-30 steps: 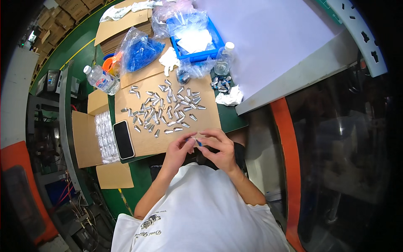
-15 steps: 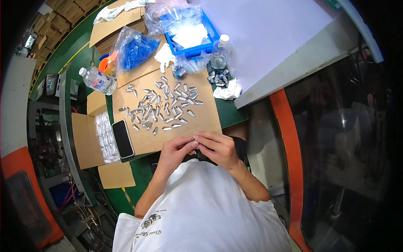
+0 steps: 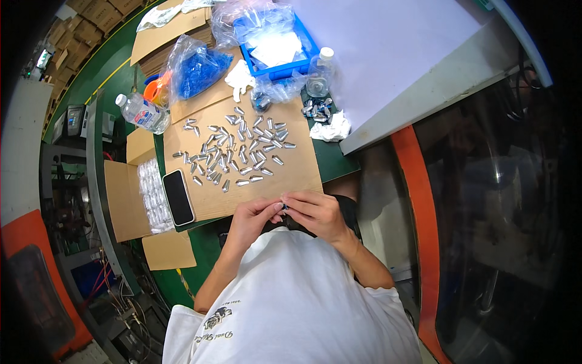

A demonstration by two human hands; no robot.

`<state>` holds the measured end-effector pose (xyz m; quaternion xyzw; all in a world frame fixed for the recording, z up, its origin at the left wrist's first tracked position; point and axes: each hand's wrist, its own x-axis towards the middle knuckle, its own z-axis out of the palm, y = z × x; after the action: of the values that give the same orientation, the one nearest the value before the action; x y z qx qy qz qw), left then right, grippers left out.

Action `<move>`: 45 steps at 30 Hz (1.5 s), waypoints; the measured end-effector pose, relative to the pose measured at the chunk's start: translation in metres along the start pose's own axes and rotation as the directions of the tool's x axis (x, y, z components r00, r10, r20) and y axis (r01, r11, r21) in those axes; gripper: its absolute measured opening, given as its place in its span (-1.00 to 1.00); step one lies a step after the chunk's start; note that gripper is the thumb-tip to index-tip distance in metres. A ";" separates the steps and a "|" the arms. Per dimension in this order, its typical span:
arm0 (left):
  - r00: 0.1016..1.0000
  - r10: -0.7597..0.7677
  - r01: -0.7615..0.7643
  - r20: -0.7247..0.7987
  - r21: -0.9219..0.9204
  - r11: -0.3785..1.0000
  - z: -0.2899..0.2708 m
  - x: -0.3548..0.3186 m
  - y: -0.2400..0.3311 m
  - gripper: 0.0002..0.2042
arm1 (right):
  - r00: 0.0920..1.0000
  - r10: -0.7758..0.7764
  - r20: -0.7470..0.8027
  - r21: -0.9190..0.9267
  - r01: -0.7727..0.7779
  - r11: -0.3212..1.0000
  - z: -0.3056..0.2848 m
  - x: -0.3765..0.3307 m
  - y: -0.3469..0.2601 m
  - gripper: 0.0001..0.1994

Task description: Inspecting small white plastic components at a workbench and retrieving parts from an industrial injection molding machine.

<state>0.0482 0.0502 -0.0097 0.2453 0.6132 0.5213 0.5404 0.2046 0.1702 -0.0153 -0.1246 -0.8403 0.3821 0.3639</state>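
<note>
Both hands, left hand and right hand, pinch one tiny part just below the cardboard sheet (probably light, stiff, slippery metal), so fingertip grip at its ends seems best.

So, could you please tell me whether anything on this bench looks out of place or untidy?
Mostly small things. The metal pieces lie scattered loose over the cardboard sheet, not in a tray. A phone sits at that sheet's left edge, partly overhanging. A crumpled white wipe lies by the sheet's far right corner. Nothing looks spilled or damaged.
</note>
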 end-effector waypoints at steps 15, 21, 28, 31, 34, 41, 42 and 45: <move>0.880 0.471 -0.338 -0.055 0.623 0.705 0.016 -0.017 0.020 -0.85 | 0.998 -0.051 -0.025 -0.217 0.045 0.975 0.000 0.008 -0.007 -0.69; 0.869 0.490 -0.338 -0.067 0.642 0.689 0.018 -0.013 0.017 -0.87 | 0.999 -0.047 -0.009 -0.239 0.044 0.970 -0.001 0.008 -0.007 -0.67; 0.861 0.501 -0.326 -0.084 0.665 0.672 0.020 -0.007 0.016 -0.89 | 0.997 -0.076 -0.001 -0.287 0.073 0.955 0.002 0.007 -0.002 -0.65; 0.829 0.542 -0.324 -0.140 0.670 0.668 0.022 -0.007 0.015 -0.92 | 0.999 -0.036 -0.022 -0.246 0.029 0.969 0.005 0.007 -0.004 -0.70; 0.829 0.535 -0.326 -0.159 0.641 0.695 0.019 -0.006 0.014 -0.93 | 0.997 0.043 -0.063 -0.074 -0.048 0.996 0.008 0.005 0.000 -0.75; 0.905 0.405 -0.293 -0.133 0.496 0.817 0.013 -0.005 0.019 -0.89 | 0.990 0.109 -0.087 0.038 -0.106 0.994 0.009 0.003 0.003 -0.73; 0.906 0.403 -0.293 -0.128 0.499 0.816 0.014 -0.005 0.021 -0.89 | 0.992 0.097 -0.082 0.018 -0.096 0.995 0.008 0.003 0.004 -0.73; 0.892 0.443 -0.322 -0.088 0.564 0.760 0.014 -0.007 0.023 -0.89 | 0.995 0.065 -0.072 -0.030 -0.067 0.997 0.005 0.006 0.003 -0.74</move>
<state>0.0570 0.0571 0.0160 0.4486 0.7251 0.4523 0.2616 0.1966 0.1725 -0.0171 -0.1716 -0.8282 0.3758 0.3787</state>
